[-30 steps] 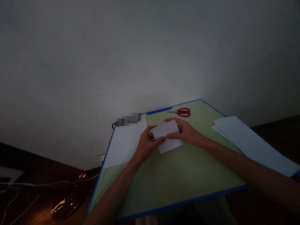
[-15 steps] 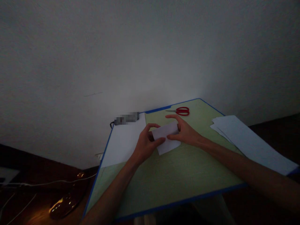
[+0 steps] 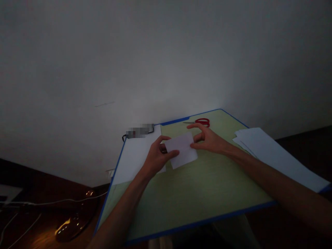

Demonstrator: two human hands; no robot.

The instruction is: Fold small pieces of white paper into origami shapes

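Note:
A small white piece of paper (image 3: pixel 183 156) is held up over the pale green tabletop, tilted toward me. My left hand (image 3: pixel 157 157) grips its left side, thumb on the front face and the other fingers behind. At the right edge, my right hand (image 3: pixel 209 140) pinches the paper near the thumb, with the index finger stretched out above it. Just beyond that finger lie red-handled scissors (image 3: pixel 197 121), blades pointing left, handles partly covered by the hand.
A white sheet (image 3: pixel 132 160) lies on the table's left part, with a dark pixelated object (image 3: pixel 140 131) at its back edge. Several white papers (image 3: pixel 275 154) are stacked at right. The wall (image 3: pixel 166 69) stands directly behind the blue-edged table (image 3: pixel 207 186). Cables run at lower left.
The paper has shifted slightly left and away from me, showing more of its face. My right thumb has slid from its middle to the right edge. My left hand has moved slightly left.

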